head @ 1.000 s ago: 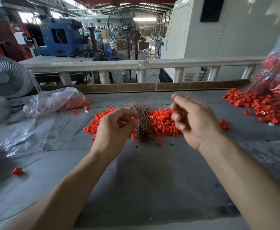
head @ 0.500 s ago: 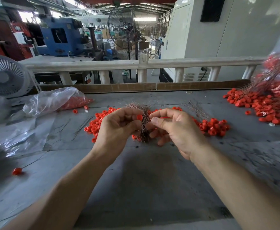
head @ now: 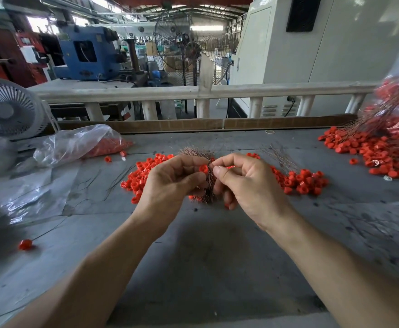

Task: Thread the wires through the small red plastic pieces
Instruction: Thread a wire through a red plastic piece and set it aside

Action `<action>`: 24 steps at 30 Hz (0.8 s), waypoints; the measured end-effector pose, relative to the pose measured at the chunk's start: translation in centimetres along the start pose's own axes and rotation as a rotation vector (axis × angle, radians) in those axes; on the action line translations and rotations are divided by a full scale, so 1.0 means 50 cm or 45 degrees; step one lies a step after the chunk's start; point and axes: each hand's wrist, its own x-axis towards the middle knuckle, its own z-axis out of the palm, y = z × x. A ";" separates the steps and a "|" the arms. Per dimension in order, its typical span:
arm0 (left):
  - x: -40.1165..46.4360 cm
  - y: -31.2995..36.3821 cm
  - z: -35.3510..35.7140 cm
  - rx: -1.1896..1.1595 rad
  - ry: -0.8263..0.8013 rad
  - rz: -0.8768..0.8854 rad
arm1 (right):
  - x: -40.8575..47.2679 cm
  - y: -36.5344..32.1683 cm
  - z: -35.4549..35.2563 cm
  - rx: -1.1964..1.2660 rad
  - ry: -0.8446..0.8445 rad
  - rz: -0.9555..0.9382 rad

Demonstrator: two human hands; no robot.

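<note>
While the left hand [head: 170, 183] pinches one red piece [head: 203, 168] plus the wire bundle [head: 206, 183] | right hand [head: 245, 183] pinches a wire at it, mid-threading | next: poke it through | spare pieces [head: 144, 174] just behind hands on counter [head: 205, 256]

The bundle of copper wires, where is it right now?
Centre of the head view: the wire bundle hangs between the left hand and right hand, gripped by the left hand, above the middle pile of red pieces.
</note>
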 end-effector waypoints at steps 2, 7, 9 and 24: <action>0.001 -0.001 -0.001 0.007 0.002 0.003 | 0.000 0.001 -0.001 -0.033 -0.007 -0.031; 0.001 0.000 -0.004 0.061 -0.003 0.018 | -0.001 0.000 -0.002 -0.095 -0.001 -0.080; -0.001 0.001 -0.005 0.092 -0.003 0.033 | -0.002 0.001 -0.001 -0.131 -0.005 -0.097; -0.012 0.016 -0.002 0.193 -0.075 0.039 | -0.001 0.002 0.002 -0.256 -0.020 -0.108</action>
